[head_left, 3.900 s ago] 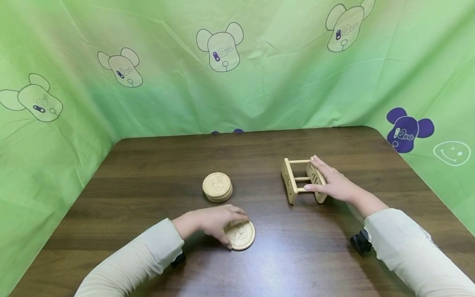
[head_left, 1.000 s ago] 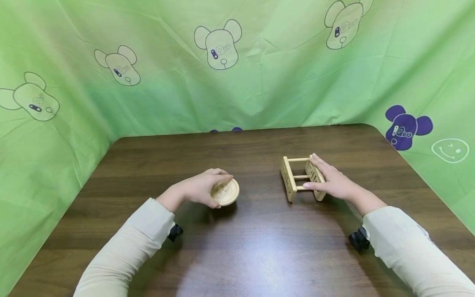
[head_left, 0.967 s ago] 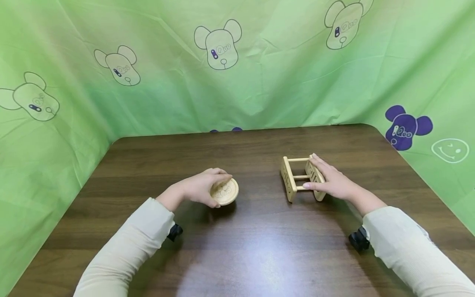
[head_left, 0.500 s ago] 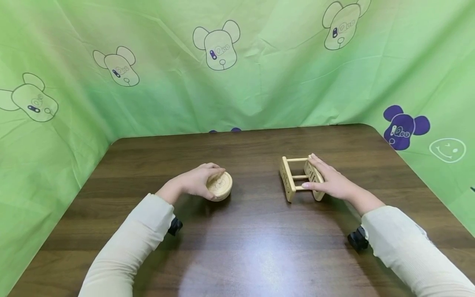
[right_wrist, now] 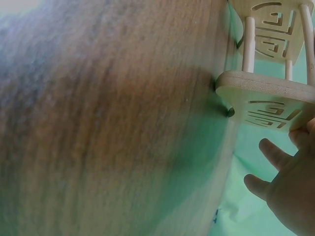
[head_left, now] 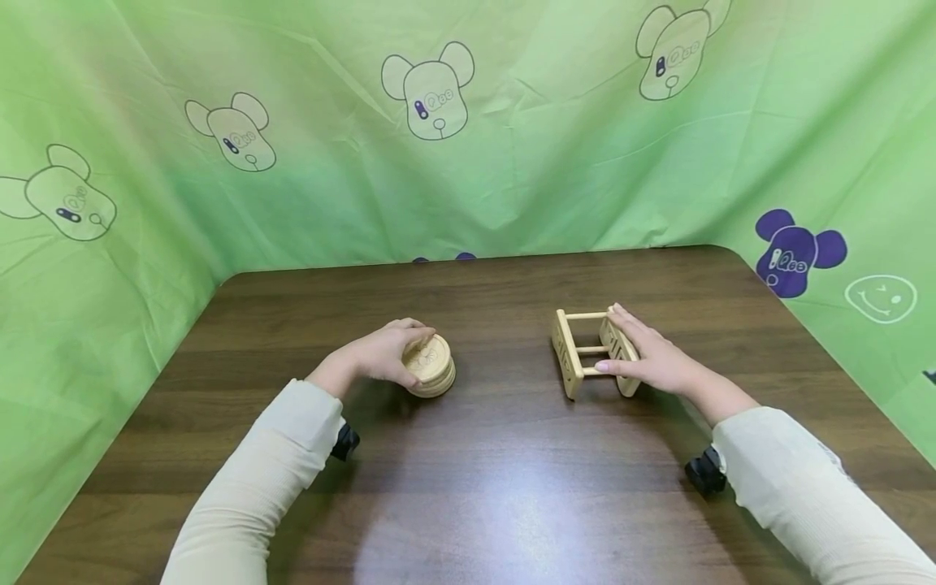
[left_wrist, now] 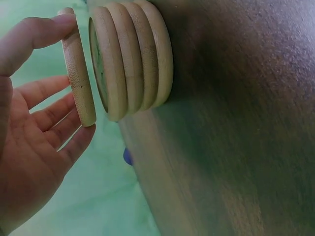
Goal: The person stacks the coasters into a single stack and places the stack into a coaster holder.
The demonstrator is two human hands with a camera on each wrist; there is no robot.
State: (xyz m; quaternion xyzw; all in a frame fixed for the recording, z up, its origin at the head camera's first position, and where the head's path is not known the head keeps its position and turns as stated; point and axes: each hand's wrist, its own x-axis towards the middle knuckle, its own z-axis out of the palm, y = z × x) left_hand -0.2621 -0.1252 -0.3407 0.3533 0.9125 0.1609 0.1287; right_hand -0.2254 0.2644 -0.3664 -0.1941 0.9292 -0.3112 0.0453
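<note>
My left hand (head_left: pixel 380 353) pinches the rim of a round wooden coaster (left_wrist: pixel 79 73), thumb on one side and fingertips on the other. Just under that coaster stands a stack of wooden coasters (left_wrist: pixel 133 59), several high, with a narrow gap between them in the left wrist view. A carved design shows on the held coaster's upper face in the head view. Over to the right, my right hand (head_left: pixel 654 357) holds the near side panel of a wooden coaster rack (head_left: pixel 566 353). Its thumb lies by a front rod, while two fingers spread off the panel in the right wrist view.
Three thin rods join the rack's two slotted panels. Everything stands on a dark wood-grain table (head_left: pixel 468 504), a strip of which lies between stack and rack. Green printed cloth (head_left: pixel 541 162) hangs behind and along the sides.
My left hand has picked up the lone coaster from the table, carried it away from me to the stack, and lowered it close above. The right hand and rack have stayed put.
</note>
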